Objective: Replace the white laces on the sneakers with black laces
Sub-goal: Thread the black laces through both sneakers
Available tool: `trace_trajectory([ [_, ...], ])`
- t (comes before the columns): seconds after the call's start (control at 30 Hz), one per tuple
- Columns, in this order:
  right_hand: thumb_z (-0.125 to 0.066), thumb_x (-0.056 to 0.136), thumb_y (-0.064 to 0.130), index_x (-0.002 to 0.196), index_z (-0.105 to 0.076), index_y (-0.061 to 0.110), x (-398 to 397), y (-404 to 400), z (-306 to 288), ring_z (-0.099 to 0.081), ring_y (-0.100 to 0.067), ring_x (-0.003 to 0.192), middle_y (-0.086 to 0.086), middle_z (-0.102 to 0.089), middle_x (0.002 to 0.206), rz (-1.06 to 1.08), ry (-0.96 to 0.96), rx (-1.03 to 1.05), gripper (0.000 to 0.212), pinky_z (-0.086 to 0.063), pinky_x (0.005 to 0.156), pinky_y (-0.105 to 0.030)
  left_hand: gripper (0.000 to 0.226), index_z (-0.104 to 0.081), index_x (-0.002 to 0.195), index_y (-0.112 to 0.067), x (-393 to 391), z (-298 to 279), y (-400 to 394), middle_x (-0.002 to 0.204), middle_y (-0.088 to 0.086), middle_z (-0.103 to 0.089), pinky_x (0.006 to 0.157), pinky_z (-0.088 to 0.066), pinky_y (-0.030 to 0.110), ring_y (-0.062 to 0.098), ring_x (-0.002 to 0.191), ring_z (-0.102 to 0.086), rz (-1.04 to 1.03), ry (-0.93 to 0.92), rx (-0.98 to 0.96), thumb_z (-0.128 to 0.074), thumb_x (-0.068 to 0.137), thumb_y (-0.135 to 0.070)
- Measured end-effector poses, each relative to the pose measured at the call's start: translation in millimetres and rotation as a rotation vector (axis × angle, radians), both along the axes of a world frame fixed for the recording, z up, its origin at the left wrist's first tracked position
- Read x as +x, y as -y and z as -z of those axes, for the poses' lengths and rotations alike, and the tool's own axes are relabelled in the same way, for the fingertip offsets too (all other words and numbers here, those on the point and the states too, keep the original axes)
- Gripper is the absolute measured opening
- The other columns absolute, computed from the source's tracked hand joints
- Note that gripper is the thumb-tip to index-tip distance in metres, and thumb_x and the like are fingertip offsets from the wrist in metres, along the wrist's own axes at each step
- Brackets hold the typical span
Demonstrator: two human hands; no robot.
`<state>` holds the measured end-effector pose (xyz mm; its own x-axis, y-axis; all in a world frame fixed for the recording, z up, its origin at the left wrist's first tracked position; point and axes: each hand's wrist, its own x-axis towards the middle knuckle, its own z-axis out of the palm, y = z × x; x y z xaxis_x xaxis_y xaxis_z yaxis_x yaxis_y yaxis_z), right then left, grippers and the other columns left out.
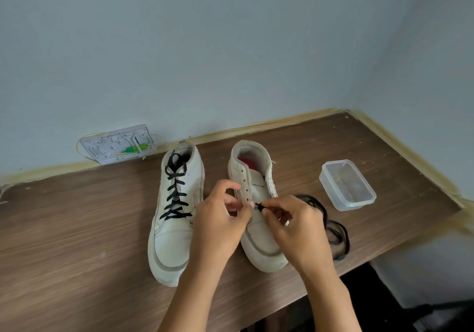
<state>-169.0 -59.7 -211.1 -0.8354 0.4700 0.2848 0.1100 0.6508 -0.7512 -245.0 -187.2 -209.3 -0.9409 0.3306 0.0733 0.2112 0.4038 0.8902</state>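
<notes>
Broadly laid out across a dark brown wood-grain bench point(77, 229) pushed into a corner of pale blue-grey walls, with yellowish tape along the bench's back and right edges. Two off-white high-top leather sneakers side by side, toes toward the wearer. Left sneaker point(174, 218) already threaded with a black lace point(175, 193) criss-crossed up to the collar; right sneaker point(256, 203) unlaced, eyelets bare, red insole showing, so probably the second half of the job just starting. No white laces in sight.

Right of the shoes, a clear rectangular plastic tub point(347, 185), lidless and standing well apart. At the back wall, a white plastic panel with yellow wire and a green scrap point(119, 145).

Loose black lace point(333, 229) piled on the bench just beside the right sneaker, one end led up to the work. Right hand point(295, 229) curled, pinching the lace's tip between thumb and fingers, pointed at the lowest eyelets. Left hand point(220, 218) curled at the eyelet flap, fingertips touching it, apparently steadying the hole for threading; firm grip or not, impossible to tell.
</notes>
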Motion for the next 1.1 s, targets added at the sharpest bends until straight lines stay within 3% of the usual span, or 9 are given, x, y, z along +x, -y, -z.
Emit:
trace_trajectory([
  [0.1, -0.075, 0.081, 0.005, 0.085, -0.077, 0.020, -2, 0, 0, -0.061, -0.004, 0.079, 0.015, -0.063, 0.077, -0.034, 0.014, 0.069, 0.015, -0.046, 0.066, -0.010, 0.023, -0.061, 0.106, -0.035, -3, 2, 2, 0.082, -0.012, -0.068, 0.071, -0.047, 0.006, -0.010, 0.084, -0.062, 0.020, 0.056, 0.015, -0.071, 0.086, -0.028],
  [0.23, -0.077, 0.081, 0.007, 0.084, -0.076, 0.022, -4, 3, 5, -0.059, -0.005, 0.076, 0.016, -0.060, 0.078, -0.056, 0.015, 0.097, 0.015, -0.047, 0.065, -0.015, 0.020, -0.071, 0.099, -0.026, -9, 5, 13, 0.089, -0.008, -0.072, 0.079, -0.058, 0.027, 0.004, 0.090, -0.068, 0.111, 0.203, 0.105, -0.066, 0.090, -0.009],
  [0.47, -0.079, 0.078, 0.009, 0.081, -0.075, 0.029, -14, 18, 17, -0.045, -0.004, 0.095, 0.016, -0.051, 0.090, 0.121, 0.015, -0.093, 0.021, -0.034, 0.080, -0.005, 0.028, -0.072, 0.091, -0.025, -6, 1, 9, 0.086, -0.014, -0.071, 0.074, -0.046, 0.005, -0.009, 0.082, -0.064, 0.091, 0.141, 0.029, -0.081, 0.074, -0.005],
  [0.57, -0.081, 0.078, 0.015, 0.075, -0.070, 0.044, -14, 12, 14, -0.039, -0.009, 0.105, 0.016, -0.041, 0.102, 0.094, 0.066, -0.157, 0.031, -0.038, 0.088, -0.014, 0.024, -0.074, 0.087, -0.023, -4, -1, 8, 0.082, -0.016, -0.071, 0.070, -0.044, 0.003, -0.010, 0.080, -0.064, 0.069, 0.137, 0.036, -0.080, 0.075, -0.003],
  [0.73, -0.077, 0.081, 0.009, 0.094, -0.069, 0.044, -3, 8, 8, -0.052, -0.003, 0.097, 0.008, -0.045, 0.106, 0.024, 0.031, -0.260, 0.039, -0.045, 0.079, -0.010, 0.014, -0.076, 0.082, -0.019, -2, -4, 6, 0.079, -0.014, -0.070, 0.066, -0.041, 0.001, -0.010, 0.079, -0.062, 0.053, 0.070, -0.034, -0.078, 0.078, -0.006],
  [0.8, -0.081, 0.079, 0.020, 0.113, -0.064, 0.042, 2, 14, 12, -0.047, -0.002, 0.100, 0.007, -0.044, 0.109, 0.107, 0.047, -0.195, 0.044, -0.041, 0.087, -0.015, 0.015, -0.073, 0.081, -0.021, -1, -5, 7, 0.079, -0.012, -0.070, 0.065, -0.041, 0.002, -0.009, 0.079, -0.062, 0.058, 0.026, -0.069, -0.076, 0.080, -0.006],
  [0.87, -0.081, 0.074, 0.040, 0.129, -0.052, 0.033, 6, 21, 18, -0.037, -0.013, 0.111, 0.005, -0.041, 0.119, 0.224, 0.101, -0.036, 0.063, -0.030, 0.096, -0.026, 0.020, -0.072, 0.080, -0.023, -1, -9, 11, 0.079, -0.013, -0.069, 0.065, -0.041, 0.003, -0.010, 0.080, -0.061, 0.042, -0.046, -0.075, -0.074, 0.081, -0.003],
  [1.0, -0.061, 0.061, 0.080, 0.135, -0.040, 0.017, 11, 28, 26, -0.039, -0.034, 0.109, -0.007, -0.040, 0.129, 0.429, 0.177, 0.081, 0.100, -0.031, 0.092, -0.044, 0.017, -0.073, 0.079, -0.019, -1, -28, 25, 0.077, -0.016, -0.069, 0.065, -0.042, 0.002, -0.011, 0.080, -0.062, -0.117, -0.142, 0.062, -0.075, 0.080, -0.002],
  [1.1, -0.047, 0.061, 0.090, 0.133, -0.039, 0.016, 11, 29, 32, -0.046, -0.041, 0.103, -0.011, -0.044, 0.127, 0.486, 0.188, 0.134, 0.103, -0.039, 0.085, -0.049, 0.018, -0.072, 0.080, -0.018, -2, -33, 32, 0.079, -0.012, -0.070, 0.066, -0.044, 0.002, -0.006, 0.081, -0.064, -0.264, -0.113, 0.193, -0.074, 0.080, 0.001],
])
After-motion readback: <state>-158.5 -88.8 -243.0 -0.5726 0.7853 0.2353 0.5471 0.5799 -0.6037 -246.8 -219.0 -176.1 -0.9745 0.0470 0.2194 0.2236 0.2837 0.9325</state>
